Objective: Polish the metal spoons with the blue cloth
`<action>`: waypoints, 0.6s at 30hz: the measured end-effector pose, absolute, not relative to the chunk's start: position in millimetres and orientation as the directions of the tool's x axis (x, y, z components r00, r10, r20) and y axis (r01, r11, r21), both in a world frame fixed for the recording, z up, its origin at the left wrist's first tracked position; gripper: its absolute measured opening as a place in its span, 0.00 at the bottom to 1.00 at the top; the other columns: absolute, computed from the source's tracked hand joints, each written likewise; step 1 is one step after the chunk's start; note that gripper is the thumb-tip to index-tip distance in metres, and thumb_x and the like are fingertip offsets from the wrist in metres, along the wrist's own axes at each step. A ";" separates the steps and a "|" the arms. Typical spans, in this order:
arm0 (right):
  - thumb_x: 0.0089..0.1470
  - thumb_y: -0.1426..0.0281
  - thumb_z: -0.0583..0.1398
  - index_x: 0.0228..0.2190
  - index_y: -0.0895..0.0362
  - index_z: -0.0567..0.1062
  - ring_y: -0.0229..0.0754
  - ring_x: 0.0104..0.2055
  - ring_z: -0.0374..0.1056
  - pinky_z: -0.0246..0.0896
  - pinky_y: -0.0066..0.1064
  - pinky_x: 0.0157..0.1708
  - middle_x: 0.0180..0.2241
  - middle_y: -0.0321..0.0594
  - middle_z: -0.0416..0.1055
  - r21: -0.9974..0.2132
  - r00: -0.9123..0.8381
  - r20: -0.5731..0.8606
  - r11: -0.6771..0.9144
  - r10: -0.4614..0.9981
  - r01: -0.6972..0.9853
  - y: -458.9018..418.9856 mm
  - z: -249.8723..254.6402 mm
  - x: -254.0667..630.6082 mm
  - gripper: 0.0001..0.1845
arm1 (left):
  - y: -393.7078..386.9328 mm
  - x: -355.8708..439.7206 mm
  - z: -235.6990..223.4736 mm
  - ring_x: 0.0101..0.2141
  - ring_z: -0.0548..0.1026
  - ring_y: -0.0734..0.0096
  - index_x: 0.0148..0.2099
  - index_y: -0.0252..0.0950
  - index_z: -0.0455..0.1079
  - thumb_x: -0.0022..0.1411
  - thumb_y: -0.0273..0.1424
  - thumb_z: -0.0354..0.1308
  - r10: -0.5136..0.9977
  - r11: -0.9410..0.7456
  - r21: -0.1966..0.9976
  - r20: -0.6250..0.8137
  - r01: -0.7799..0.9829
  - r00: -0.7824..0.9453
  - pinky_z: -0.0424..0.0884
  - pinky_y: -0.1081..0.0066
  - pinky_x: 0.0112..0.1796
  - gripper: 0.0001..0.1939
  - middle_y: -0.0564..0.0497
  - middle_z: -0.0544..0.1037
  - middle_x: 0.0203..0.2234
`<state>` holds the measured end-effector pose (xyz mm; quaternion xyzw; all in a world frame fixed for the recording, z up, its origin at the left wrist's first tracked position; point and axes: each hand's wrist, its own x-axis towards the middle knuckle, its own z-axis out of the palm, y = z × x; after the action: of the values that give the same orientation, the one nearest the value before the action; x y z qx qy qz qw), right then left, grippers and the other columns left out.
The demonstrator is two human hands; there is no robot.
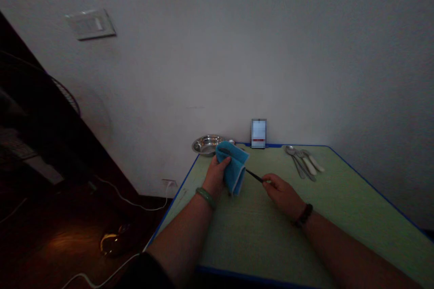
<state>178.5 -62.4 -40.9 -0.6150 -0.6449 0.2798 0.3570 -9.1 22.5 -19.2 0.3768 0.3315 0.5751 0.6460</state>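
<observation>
A folded blue cloth (233, 169) with a pale edge is gripped in my left hand (219, 174), thumb pressed on its front. My right hand (281, 192) pinches the end of a thin dark handle (255, 175). The handle's other end goes into the cloth's folds, so its kind is hidden. Both hands are above the pale green table (257, 235). Just behind the cloth is a shiny metal bowl (207, 144) at the table's back left corner. Several spoons and other utensils (303, 162), some with white handles, lie at the back right.
A phone-like screen (258, 133) stands upright against the wall at the table's back edge. A small shiny item (232, 142) sits beside the bowl. Left of the table, a white cable (135, 207) runs from a wall socket (168, 183) above the dark floor.
</observation>
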 end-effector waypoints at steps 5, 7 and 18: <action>0.52 0.60 0.49 0.37 0.54 0.68 0.39 0.31 0.64 0.56 0.31 0.32 0.28 0.36 0.68 -0.805 0.001 0.122 0.098 0.993 0.585 -63.9 -40.0 178.9 0.15 | 25.1 -10.4 -22.0 0.31 0.74 0.70 0.42 0.37 0.66 0.44 0.29 0.63 0.993 0.035 0.871 0.023 -0.490 0.113 0.69 0.66 0.37 0.20 0.52 0.76 0.33; 0.52 0.60 0.49 0.36 0.54 0.68 0.39 0.30 0.64 0.56 0.31 0.32 0.27 0.36 0.68 -0.805 0.009 0.120 0.092 0.993 0.586 -64.5 -39.1 179.1 0.15 | 25.9 -10.9 -22.2 0.30 0.74 0.71 0.41 0.37 0.66 0.43 0.28 0.63 0.993 0.040 0.871 0.018 -0.490 0.113 0.69 0.67 0.36 0.19 0.52 0.76 0.32; 0.52 0.59 0.49 0.37 0.55 0.68 0.38 0.29 0.63 0.56 0.30 0.30 0.26 0.35 0.67 -0.816 0.026 0.134 0.096 0.991 0.570 -63.9 -39.4 180.0 0.16 | 26.1 -10.0 -18.6 0.25 0.72 0.75 0.36 0.36 0.68 0.46 0.26 0.55 1.000 0.024 0.881 -0.014 -0.472 0.024 0.67 0.73 0.30 0.11 0.55 0.75 0.26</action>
<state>180.0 -63.9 -39.4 -0.6106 -0.6388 0.2814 0.3740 -10.0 26.1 -18.6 0.3632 0.3633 0.5968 0.6164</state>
